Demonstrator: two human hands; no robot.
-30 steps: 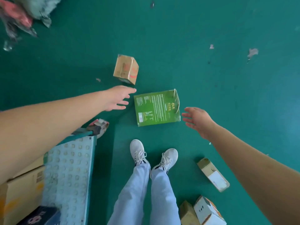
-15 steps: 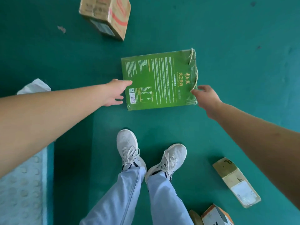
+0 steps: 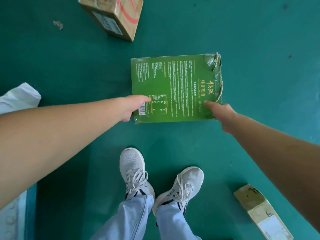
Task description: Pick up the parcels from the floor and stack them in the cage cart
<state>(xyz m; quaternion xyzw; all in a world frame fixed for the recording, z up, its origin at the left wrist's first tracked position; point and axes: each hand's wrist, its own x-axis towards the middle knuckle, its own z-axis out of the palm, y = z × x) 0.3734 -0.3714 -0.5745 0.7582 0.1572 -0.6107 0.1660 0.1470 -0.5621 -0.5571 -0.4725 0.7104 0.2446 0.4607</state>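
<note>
A flat green box (image 3: 176,80) with a rope handle lies on the green floor in front of my feet. My left hand (image 3: 133,106) grips its near left corner, thumb on the top face, fingers hidden at the side. My right hand (image 3: 220,111) grips the near right corner the same way, thumb on top just below the rope handle. A brown cardboard box (image 3: 117,16) with red tape lies beyond it at the top. A narrow tan parcel (image 3: 261,210) with a white label lies at the lower right.
My white shoes (image 3: 133,170) stand just short of the green box. A white plastic bag (image 3: 20,97) lies at the left edge. A pale dotted platform (image 3: 10,219), part of the cart, shows at the lower left corner.
I have bent closer to the floor. Both hands moved from beside the green box onto its near corners, thumbs now on its top face.
</note>
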